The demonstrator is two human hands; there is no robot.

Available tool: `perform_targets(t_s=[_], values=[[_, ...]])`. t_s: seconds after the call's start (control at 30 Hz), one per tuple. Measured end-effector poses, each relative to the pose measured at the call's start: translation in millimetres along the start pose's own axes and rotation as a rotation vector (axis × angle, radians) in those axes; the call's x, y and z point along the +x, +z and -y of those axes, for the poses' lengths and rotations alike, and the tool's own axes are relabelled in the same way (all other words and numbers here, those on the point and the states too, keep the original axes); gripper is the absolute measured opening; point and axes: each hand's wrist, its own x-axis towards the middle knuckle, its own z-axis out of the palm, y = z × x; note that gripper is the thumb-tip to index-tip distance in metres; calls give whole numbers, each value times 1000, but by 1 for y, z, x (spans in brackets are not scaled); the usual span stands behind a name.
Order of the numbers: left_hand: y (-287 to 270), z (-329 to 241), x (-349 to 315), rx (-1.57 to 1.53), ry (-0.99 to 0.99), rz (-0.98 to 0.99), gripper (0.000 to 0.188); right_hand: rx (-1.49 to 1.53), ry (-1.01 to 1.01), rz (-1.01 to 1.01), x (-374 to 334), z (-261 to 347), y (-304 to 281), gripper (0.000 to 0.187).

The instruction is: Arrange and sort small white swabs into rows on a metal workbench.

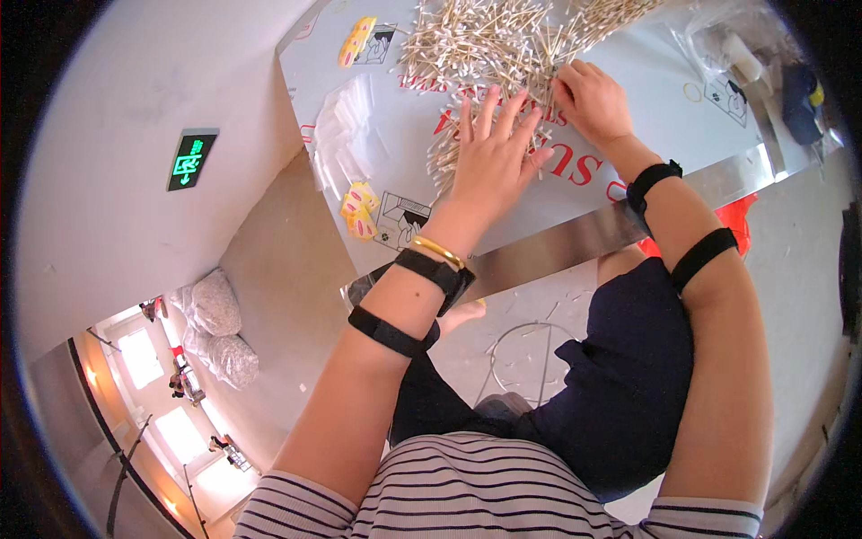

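1. Bare table metal runs along the near edge, with open sheet to the left by clear bags.
2. Left hand lies flat, fingers spread on cotton swabs.
3. Right hand rests beyond, fingers curled into the pile.

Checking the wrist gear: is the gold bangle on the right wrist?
No, the gold bangle sits on the left hand's wrist.

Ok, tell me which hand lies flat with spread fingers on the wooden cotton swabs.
The left hand, palm down; the right hand is curled, picking at the wooden cotton swabs.
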Motion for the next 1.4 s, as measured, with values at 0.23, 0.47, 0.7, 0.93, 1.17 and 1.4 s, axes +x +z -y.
perform_targets(t_s=[0.23, 0.47, 0.7, 0.93, 1.17, 1.4], values=[[2, 17, -21, -94, -63, 17, 46, 28, -26, -31, -2, -5, 1, 18], [-4, 14, 0, -151, -242, -47, 14, -31, -2, 9, 0, -4, -1, 21], [-8, 35, 47, -19, 90, 186, 19, -17, 20, 34, 0, -4, -1, 21], [-15, 58, 76, 44, 415, 378, 14, -15, 18, 20, -1, -5, 0, 22], [-14, 62, 68, 31, 390, 343, 12, -3, 13, 22, -2, -5, 3, 22], [-8, 64, 65, -58, 219, 439, 10, 4, 8, 3, -1, -8, 5, 22]])
